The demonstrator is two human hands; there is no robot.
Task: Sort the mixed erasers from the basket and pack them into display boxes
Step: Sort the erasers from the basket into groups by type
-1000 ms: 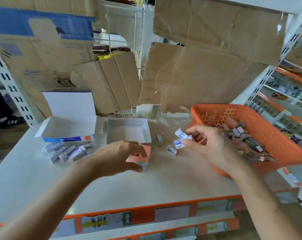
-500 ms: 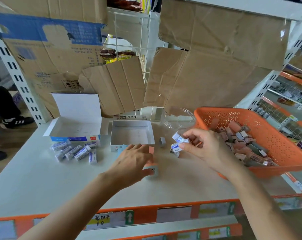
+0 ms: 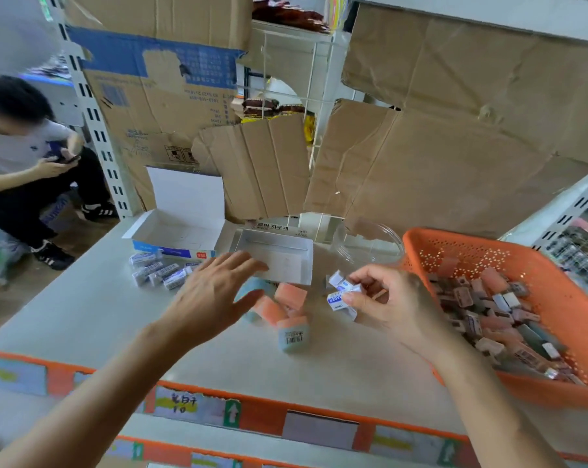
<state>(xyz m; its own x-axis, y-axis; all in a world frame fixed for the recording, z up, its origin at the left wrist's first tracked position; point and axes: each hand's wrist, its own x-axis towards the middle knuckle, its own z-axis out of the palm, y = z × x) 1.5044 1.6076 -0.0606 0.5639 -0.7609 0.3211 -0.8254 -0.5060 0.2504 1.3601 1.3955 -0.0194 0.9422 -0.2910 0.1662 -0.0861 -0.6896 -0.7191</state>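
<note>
1. Presently, the left hand (image 3: pixel 214 298) is palm down with fingers spread and holds nothing. It is above the table (image 3: pixel 83 315), just left of the orange-and-blue erasers (image 3: pixel 287 295). It is motion-blurred, so contact with the table cannot be told.
2. The right hand (image 3: pixel 383 298) pinches a small bunch of white-sleeved erasers (image 3: pixel 341 297) between thumb and fingertips, just left of the orange basket (image 3: pixel 454 246). The count is unclear because fingers cover part of the bunch.
3. The orange-and-blue erasers lie loose between the hands, just near of the white tray (image 3: pixel 279 255). The left thumb hides part of the leftmost one. The nearest carries a barcode sticker (image 3: pixel 294 337) with unreadable digits.
4. The basket is at right, cut off by the frame edge, with mixed erasers (image 3: pixel 488 305) heaped inside. The right forearm crosses its near-left corner.
5. A blue-edged box (image 3: pixel 177 231) stands left of the tray with its lid raised. A row of sleeved erasers (image 3: pixel 157 270) lies just near of it, barcodes up.
6. Writing:
   - The pinched sleeve has blue print that looks like "ERASER", partly covered.
   - The flap (image 3: pixel 275 228) behind the tray has Korean print that is hard to read.
   - The shelf edge has a handwritten label (image 3: pixel 181 403) and a white up arrow (image 3: pixel 231 413).
7. Surroundings:
   - A clear round lid (image 3: pixel 370 244) lies between tray and basket.
   - Cardboard sheets (image 3: pixel 420 163) stand behind.
   - A seated person (image 3: pixel 25 146) at far left holds a phone and is cut off by the edge.
</note>
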